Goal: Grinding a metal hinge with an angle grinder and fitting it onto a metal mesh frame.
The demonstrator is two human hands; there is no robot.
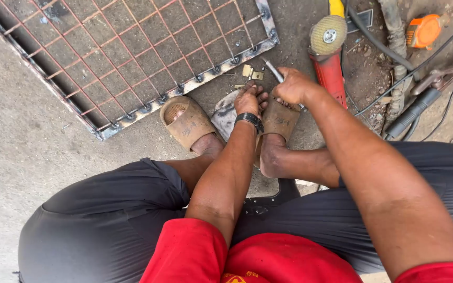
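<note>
I sit low with both feet in brown sandals on the concrete floor. My right hand (292, 86) is closed around a thin metal rod-like tool (273, 71) that points up and left toward small brass-coloured hinge pieces (251, 72) on the ground. My left hand (248, 99), with a black wristwatch, reaches down between my feet; its fingers press on a grey metal piece (225, 116) lying by the right sandal. What lies under its fingertips is hidden.
A welded metal grille (132, 52) with reddish bars lies on the floor at upper left. A red angle grinder (329, 57) rests just right of my right hand. Cables, a hose, an orange tool (423, 30) and a welding clamp (436, 84) crowd the upper right.
</note>
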